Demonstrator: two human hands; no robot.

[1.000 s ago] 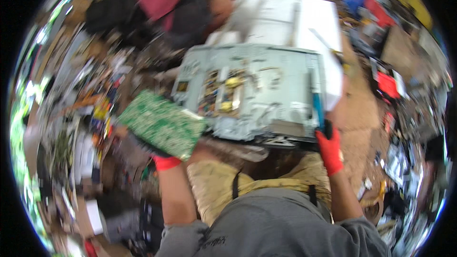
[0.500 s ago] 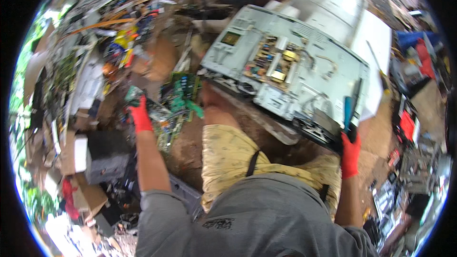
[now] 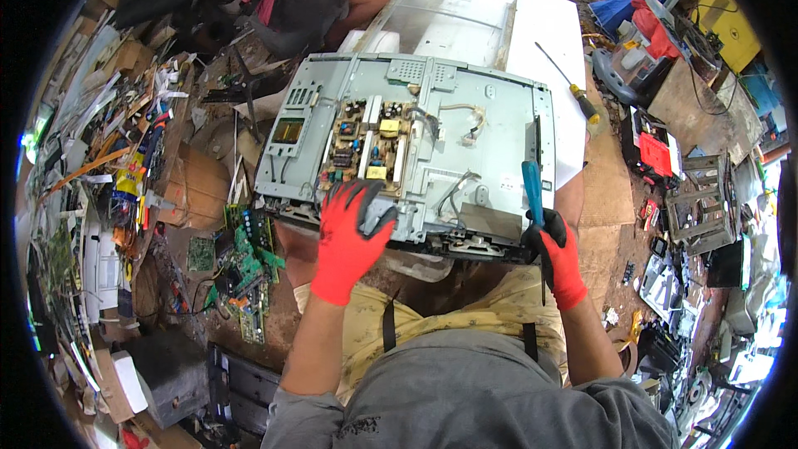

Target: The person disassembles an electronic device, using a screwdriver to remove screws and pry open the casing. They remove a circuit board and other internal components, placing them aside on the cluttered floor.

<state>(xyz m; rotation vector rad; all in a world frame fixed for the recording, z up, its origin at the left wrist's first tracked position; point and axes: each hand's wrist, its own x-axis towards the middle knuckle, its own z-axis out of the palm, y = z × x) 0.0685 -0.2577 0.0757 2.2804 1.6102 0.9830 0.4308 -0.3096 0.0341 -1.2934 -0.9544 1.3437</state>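
Left hand: moved. One second ago it carried a green circuit board at the left of the frame; half a second ago it was at the board pile, left of centre. It is now at the lower edge of the metal chassis, beside the power board.
Left fingers: spread and slightly curved, closed around nothing; whether the tips press on the power board cannot be told.
Right hand: at the lower right corner of the metal chassis, fingers clenched around the teal-handled screwdriver, as in both earlier frames; handle up, shaft down.
Metal chassis: centre of the frame, electronics side up. It appeared slanted and farther right half a second ago; the surroundings have shifted with it.
Gloves: two, red with black finger areas, one per hand.
Screwdrivers: two. One is in the right hand; one yellow-and-black screwdriver lies on the white panel, upper right of centre.
Power board: one, left half of the metal chassis, with two yellow transformers and two pale heat sinks.
Board pile: several green boards, left of centre; exact count not readable.
Other person: one, upper left, partly in view.
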